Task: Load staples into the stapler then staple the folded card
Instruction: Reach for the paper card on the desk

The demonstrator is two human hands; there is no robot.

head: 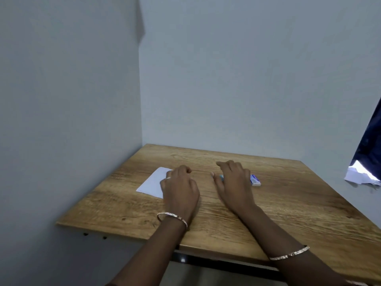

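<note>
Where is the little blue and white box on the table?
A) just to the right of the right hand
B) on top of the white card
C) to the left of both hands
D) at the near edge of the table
A: the little box lies on the wooden table just right of the right hand, while the white card is over by the left hand.
</note>
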